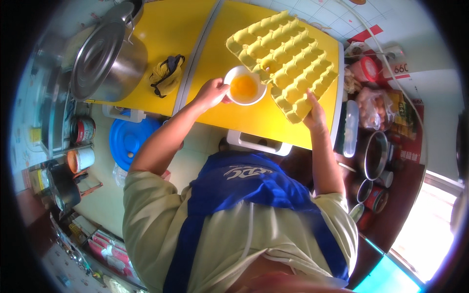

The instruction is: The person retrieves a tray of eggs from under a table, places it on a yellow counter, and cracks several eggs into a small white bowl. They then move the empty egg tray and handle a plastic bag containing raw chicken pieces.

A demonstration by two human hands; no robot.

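Note:
My left hand [214, 93] grips the left rim of a white bowl [261, 89] at the yellow tabletop. Orange-yellow beaten egg [243, 88] lies in the bowl. With my right hand [315, 116] I hold the near right corner of a large yellow egg tray [293, 58], its thumb on top. The tray's near left edge comes close to the bowl; whether they touch I cannot tell. A small pale spot shows in one cup near the bowl, too small to name.
At the table's far left stands a big lidded steel pot [122, 63]. A black-and-yellow cloth item [167, 75] lies beside it. Below left is a blue round lid [128, 139]. Along the right sit a clear plastic box [351, 129], a bag of eggs [375, 108] and metal bowls [375, 155].

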